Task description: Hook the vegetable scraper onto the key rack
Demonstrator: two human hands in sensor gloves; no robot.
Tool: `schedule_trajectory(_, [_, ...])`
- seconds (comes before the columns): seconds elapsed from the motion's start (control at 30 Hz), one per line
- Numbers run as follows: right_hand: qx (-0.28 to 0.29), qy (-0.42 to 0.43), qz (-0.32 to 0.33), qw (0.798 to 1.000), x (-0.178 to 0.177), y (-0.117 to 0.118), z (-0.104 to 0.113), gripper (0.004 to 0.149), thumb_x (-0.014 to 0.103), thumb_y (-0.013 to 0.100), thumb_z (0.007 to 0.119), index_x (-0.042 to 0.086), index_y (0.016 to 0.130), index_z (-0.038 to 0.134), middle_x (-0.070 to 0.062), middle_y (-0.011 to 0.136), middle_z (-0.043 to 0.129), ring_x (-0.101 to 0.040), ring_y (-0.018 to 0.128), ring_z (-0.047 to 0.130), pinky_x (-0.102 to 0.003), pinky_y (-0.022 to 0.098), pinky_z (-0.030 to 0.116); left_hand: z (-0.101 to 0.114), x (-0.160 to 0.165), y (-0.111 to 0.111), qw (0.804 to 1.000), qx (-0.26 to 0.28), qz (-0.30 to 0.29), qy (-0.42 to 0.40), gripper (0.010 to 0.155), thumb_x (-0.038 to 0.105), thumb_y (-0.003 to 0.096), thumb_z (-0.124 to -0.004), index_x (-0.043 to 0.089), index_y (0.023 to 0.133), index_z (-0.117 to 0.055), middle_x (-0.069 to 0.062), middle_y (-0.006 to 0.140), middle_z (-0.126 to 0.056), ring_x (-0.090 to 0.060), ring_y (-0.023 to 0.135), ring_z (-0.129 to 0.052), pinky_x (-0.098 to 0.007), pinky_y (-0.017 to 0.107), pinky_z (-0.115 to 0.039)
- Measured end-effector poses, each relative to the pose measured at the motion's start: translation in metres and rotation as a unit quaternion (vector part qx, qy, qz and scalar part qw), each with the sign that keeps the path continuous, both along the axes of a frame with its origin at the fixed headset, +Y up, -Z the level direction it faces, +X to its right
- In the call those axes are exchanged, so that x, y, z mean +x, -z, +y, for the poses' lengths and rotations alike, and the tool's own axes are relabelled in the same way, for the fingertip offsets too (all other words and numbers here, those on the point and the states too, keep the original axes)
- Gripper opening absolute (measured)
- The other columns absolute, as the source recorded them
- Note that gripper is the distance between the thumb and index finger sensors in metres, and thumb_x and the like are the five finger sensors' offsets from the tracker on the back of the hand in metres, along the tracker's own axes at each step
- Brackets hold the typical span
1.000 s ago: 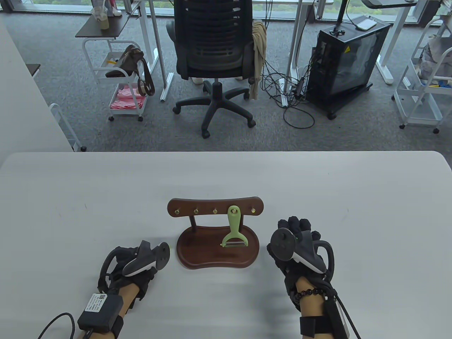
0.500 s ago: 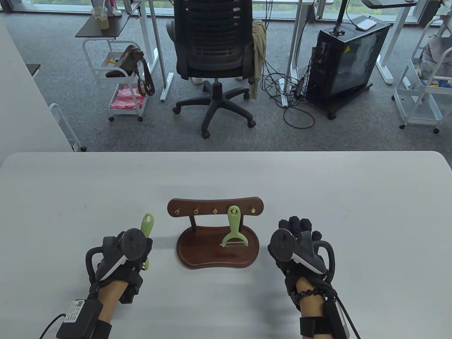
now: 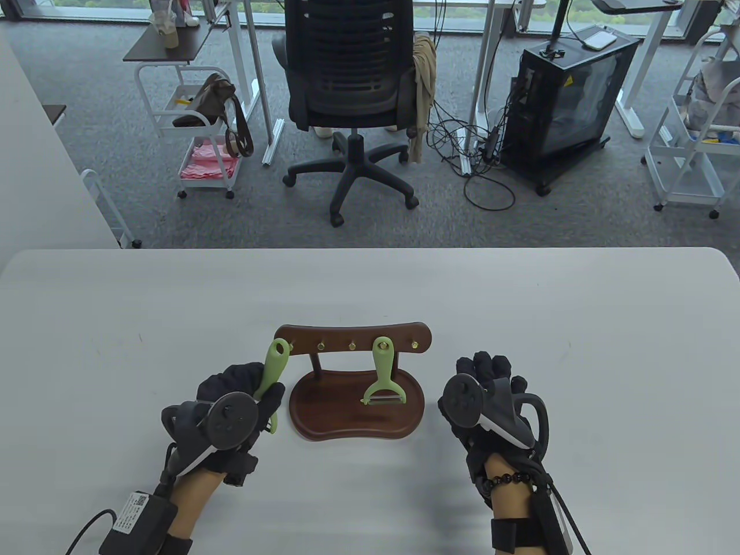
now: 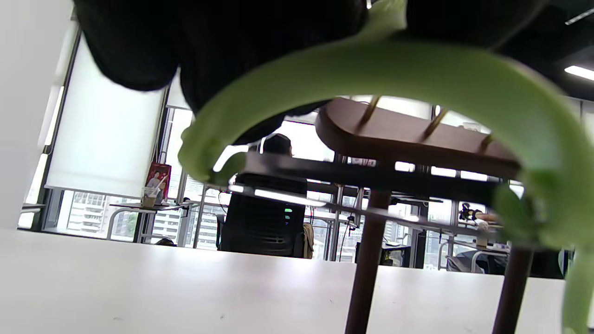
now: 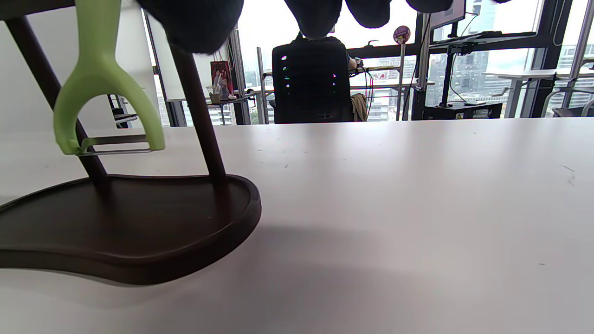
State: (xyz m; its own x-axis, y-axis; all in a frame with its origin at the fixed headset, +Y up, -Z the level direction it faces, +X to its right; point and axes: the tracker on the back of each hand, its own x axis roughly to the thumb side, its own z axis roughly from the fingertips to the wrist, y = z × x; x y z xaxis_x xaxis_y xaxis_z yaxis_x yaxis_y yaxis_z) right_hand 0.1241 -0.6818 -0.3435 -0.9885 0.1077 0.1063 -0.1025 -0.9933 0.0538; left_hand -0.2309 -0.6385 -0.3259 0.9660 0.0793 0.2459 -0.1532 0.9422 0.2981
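A dark wooden key rack (image 3: 352,338) with several brass hooks stands on its base (image 3: 341,413) at the table's front middle. One green vegetable scraper (image 3: 383,373) hangs from a hook right of centre; it also shows in the right wrist view (image 5: 100,79). My left hand (image 3: 240,393) holds a second green scraper (image 3: 272,370), its hanging hole up by the rack's left end. In the left wrist view this scraper's forked head (image 4: 371,79) arches close to the lens, the rack bar (image 4: 417,139) behind it. My right hand (image 3: 488,387) rests on the table right of the base, holding nothing.
The white table (image 3: 578,347) stretches on all sides of the rack. Beyond its far edge stand an office chair (image 3: 352,87), a black computer case (image 3: 572,98) and white carts (image 3: 202,127).
My left hand picked up the second scraper from the table, lifted it, and moved it right and forward to the rack's left end. My right hand stayed still.
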Motion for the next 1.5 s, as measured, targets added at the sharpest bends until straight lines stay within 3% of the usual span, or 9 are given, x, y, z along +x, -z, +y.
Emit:
schedule_trajectory(0.37, [0.005,0.006,0.003,1.0,-0.001,0.0,0.001,0.077,0.042,0.058,0.067,-0.006,0.112,0.041,-0.039,0.114,0.032,-0.067,0.1,0.034,-0.082,0.065,0.039,-0.001,0.019,0.009,0.996,0.021,0.041,0.078,0.059,0.056,0.0511,-0.074,0.009,0.086,-0.081,-0.012,0.073,-0.095,-0.026,0.056,-0.106,-0.058,0.057,-0.083])
schedule_trajectory(1.07, [0.003,0.01,0.006,1.0,-0.002,-0.001,0.002,0.076,0.042,0.058,0.067,-0.006,0.112,0.043,-0.039,0.114,0.032,-0.067,0.1,0.034,-0.082,0.065,0.04,-0.005,0.021,0.01,0.994,0.031,0.063,0.083,0.059,0.057,0.0503,-0.074,0.01,0.084,-0.082,-0.011,0.071,-0.096,-0.024,0.053,-0.107,-0.057,0.056,-0.085])
schedule_trajectory(1.5, [0.0,0.01,0.007,1.0,-0.003,0.0,0.002,0.076,0.042,0.058,0.067,-0.006,0.112,0.043,-0.039,0.114,0.032,-0.067,0.1,0.034,-0.082,0.065,0.04,-0.022,0.022,0.022,0.992,-0.007,0.075,0.101,0.058,0.056,0.0515,-0.072,0.01,0.087,-0.08,-0.011,0.074,-0.095,-0.024,0.056,-0.107,-0.057,0.057,-0.084])
